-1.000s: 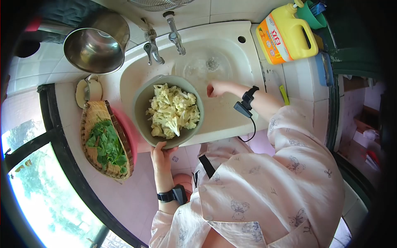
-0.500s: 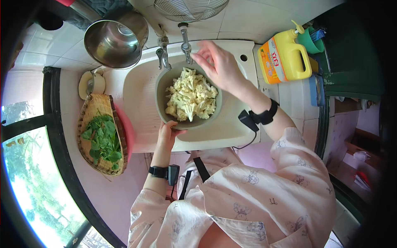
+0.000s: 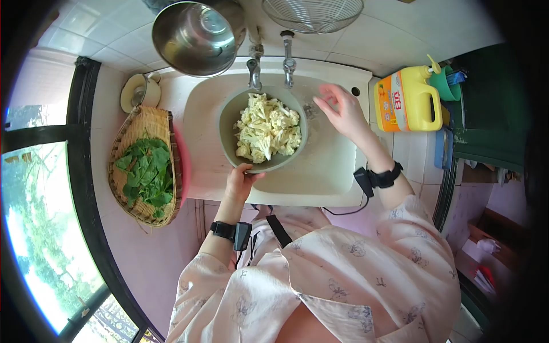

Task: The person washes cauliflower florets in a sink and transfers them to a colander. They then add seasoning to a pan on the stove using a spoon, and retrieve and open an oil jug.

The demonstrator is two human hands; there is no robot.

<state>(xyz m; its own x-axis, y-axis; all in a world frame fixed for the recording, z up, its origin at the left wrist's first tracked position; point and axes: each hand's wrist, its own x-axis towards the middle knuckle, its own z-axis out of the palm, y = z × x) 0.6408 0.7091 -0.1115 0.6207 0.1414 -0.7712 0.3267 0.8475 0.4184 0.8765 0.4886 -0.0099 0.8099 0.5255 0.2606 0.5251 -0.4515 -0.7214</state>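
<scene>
A grey-green bowl (image 3: 229, 126) of cut cauliflower florets (image 3: 267, 128) is over the white sink (image 3: 197, 143), just below the two taps. My left hand (image 3: 241, 182) grips its near rim, thumb at the edge and the other fingers partly hidden underneath. Off to the right of the bowl, my right hand (image 3: 346, 115) hangs above the basin with its fingers apart, holding nothing. The left tap (image 3: 254, 71) and right tap (image 3: 289, 63) stand at the back; no stream of water shows from either.
Left of the sink, a woven basket (image 3: 124, 171) of green leaves (image 3: 147, 171) overlaps a pink basin (image 3: 184, 166). Behind it are an enamel mug (image 3: 150, 91) and a steel pot (image 3: 191, 46). A wire strainer (image 3: 313, 14) hangs above; a yellow detergent jug (image 3: 409, 100) stands right.
My right hand has moved away from the right tap, rightward and toward me. The bowl has shifted left relative to the taps, still held by my left hand. The camera view has shifted too.
</scene>
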